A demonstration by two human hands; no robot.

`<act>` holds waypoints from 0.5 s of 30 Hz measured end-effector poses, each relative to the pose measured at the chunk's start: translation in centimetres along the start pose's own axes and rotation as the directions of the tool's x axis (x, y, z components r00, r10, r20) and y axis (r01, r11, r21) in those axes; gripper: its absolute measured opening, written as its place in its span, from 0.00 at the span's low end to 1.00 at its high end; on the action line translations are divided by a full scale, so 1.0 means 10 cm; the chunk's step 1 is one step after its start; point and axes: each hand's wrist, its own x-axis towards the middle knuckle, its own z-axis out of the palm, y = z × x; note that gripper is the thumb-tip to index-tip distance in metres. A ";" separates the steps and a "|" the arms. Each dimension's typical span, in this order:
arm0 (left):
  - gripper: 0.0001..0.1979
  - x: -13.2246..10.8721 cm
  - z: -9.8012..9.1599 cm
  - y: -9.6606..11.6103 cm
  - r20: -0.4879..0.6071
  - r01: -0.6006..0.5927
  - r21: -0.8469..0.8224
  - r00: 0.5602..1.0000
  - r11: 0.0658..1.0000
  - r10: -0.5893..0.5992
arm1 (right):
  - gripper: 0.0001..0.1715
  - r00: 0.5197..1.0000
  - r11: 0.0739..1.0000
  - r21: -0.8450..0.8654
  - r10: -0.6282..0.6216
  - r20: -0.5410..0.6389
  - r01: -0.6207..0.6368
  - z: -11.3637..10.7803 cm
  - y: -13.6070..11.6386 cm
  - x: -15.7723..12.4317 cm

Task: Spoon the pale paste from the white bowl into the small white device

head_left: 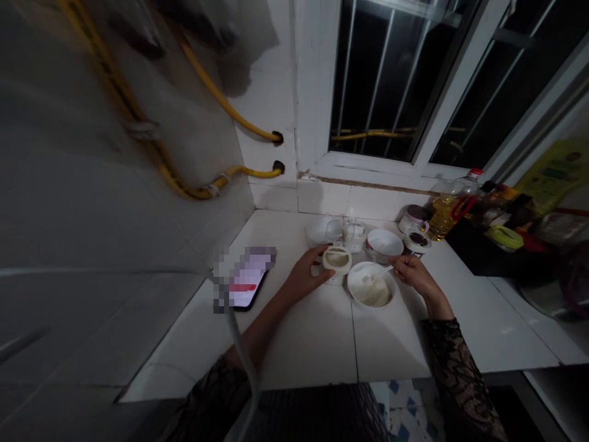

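Note:
My left hand (307,270) is closed around a small off-white container (335,277), thumb on the near side and fingers behind. Its top is open and pale contents show inside. Just to the right stands a white bowl (358,293) holding a pale powder or paste (377,293). My right hand (413,273) pinches the handle of a spoon (385,270), whose head reaches into this bowl. The spoon's tip is hard to make out against the pale contents.
Behind are another white bowl (384,244), a clear dish (319,230) and jars (416,240). An oil bottle (444,215) stands at the back right beside a black box (473,248). A lit phone (251,279) lies left; a pale cable (243,362) crosses my left forearm.

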 end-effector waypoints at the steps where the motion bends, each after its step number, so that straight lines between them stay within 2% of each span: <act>1: 0.27 0.00 0.00 0.00 0.001 0.000 -0.001 1.000 1.000 0.000 | 0.33 1.000 1.000 0.009 0.007 -0.004 -0.007 0.00 0.01 0.01; 7: 0.28 0.01 0.01 -0.01 -0.002 -0.003 -0.001 1.000 1.000 0.003 | 0.32 0.997 0.996 0.083 -0.008 -0.079 0.014 0.05 -0.05 0.06; 11: 0.28 0.00 0.01 -0.02 -0.008 0.001 -0.005 1.000 1.000 -0.001 | 0.33 0.974 0.992 0.025 -0.119 -0.191 0.126 0.23 -0.26 0.08; 13: 0.28 0.00 0.01 -0.02 -0.006 0.002 -0.006 1.000 1.000 -0.002 | 0.33 0.933 0.970 -0.102 -0.242 -0.266 0.222 0.36 -0.35 0.06; 15: 0.27 0.00 0.01 -0.02 -0.005 -0.004 -0.008 1.000 1.000 0.004 | 0.31 0.856 0.880 -0.331 -0.436 -0.278 0.341 0.50 -0.40 0.04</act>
